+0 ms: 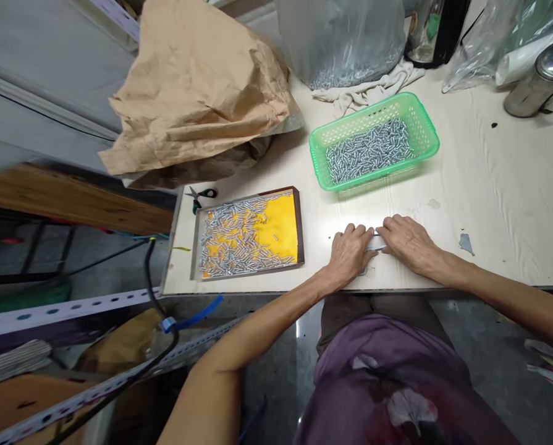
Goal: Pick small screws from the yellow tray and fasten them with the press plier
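Observation:
Close to the table's front edge, my left hand (pixel 350 250) and my right hand (pixel 406 242) meet over a small pale flat piece with dark edges (pixel 375 242). Fingers of each hand are closed on one end of it; its kind is not clear, since they cover much of it. Left of my hands lies a shallow tray (pixel 298 225) with a yellow bottom, strewn with small silvery metal pins, thickest on its left side. Beyond my hands, a green plastic basket (pixel 373 179) holds a heap of similar small metal pieces.
Scissors (pixel 201 196) lie behind the tray. A crumpled brown paper bag (pixel 202 93) fills the back left. Behind the basket are a white cloth (pixel 369 91) and a clear plastic bag (pixel 341 43) of metal pieces. A lidded jug (pixel 538 80) stands at the back right.

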Demonstrator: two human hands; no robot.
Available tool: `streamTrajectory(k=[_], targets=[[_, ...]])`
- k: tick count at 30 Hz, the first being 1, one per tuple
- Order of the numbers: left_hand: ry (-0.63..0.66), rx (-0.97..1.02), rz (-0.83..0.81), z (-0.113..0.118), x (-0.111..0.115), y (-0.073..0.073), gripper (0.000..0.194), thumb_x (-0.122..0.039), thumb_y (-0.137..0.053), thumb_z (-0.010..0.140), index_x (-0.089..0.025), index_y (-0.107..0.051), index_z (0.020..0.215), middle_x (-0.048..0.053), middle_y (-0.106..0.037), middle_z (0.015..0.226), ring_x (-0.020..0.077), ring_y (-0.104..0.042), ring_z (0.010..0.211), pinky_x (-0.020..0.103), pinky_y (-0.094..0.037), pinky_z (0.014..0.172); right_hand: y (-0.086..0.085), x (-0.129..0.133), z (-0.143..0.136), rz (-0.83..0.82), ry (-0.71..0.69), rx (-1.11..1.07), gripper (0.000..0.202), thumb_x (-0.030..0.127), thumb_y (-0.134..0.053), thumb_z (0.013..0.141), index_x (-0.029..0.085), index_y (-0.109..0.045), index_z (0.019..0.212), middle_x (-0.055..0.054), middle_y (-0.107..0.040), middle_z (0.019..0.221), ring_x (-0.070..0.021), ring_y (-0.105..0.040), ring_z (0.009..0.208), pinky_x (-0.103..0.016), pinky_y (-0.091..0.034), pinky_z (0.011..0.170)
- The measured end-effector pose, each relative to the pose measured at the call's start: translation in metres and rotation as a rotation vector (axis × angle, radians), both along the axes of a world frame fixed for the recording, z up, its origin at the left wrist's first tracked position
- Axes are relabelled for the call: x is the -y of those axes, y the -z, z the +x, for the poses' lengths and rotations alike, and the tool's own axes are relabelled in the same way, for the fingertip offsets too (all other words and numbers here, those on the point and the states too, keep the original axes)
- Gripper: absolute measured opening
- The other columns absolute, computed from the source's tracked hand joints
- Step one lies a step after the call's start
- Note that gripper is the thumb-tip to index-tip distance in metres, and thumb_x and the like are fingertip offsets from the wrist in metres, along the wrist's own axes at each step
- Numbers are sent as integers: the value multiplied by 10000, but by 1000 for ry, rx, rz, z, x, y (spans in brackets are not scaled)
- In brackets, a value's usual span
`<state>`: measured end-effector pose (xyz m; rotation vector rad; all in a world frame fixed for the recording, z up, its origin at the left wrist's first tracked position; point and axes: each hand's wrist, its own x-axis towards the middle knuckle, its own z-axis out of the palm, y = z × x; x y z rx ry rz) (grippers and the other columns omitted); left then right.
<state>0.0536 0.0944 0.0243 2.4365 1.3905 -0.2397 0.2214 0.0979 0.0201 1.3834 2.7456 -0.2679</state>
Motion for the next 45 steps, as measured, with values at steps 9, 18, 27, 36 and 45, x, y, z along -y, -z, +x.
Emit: streamTrajectory(k=[9, 18, 27, 36, 45], targets=[[-62, 49, 30, 0, -8, 5, 327, -323, -589, 910, -189, -573, 1207, 85, -618, 1037, 252, -541, 1036, 354, -501, 797, -4, -14, 2, -64, 26, -1, 147, 205, -573, 888, 135, -665, 979, -121, -643, 954, -226, -542, 875, -318, -369, 697], [36, 375, 231, 3, 37, 55, 385, -161, -339, 982, -198, -484, 1336, 153, -484, 1445, 272, -370, 1409, 533, -346, 1129, 6, -48, 23, 6, 7, -86, 218, 209, -491, 911, 140, -664, 1025, -130, -645, 977, -235, -531, 901, -339, -375, 747], [118, 443, 181, 10, 57, 51, 365, -255, -370, 993, -161, -548, 1297, 159, -607, 1285, 264, -495, 1305, 501, -407, 1095, -11, -44, -46, 117, -224, -41, 221, 145, -502, 903, 237, -703, 887, -83, -651, 997, -224, -487, 908, -339, -318, 689], [-145, 217, 572, -138, 39, 17, 291, -169, -413, 971, -188, -659, 1125, 102, -687, 971, 198, -593, 906, 371, -494, 839, 5, -26, -81, 40, -604, -100, 168, 111, -540, 893, 157, -669, 797, -80, -613, 878, -189, -473, 846, -321, -297, 663], [-99, -108, 330, -203, -20, 15, 208, -147, -489, 928, -189, -686, 876, 91, -666, 876, 232, -539, 874, 344, -452, 744, 18, -19, -79, 123, -591, -152, 223, 95, -468, 937, 157, -629, 795, -60, -621, 773, -185, -476, 806, -320, -313, 689]])
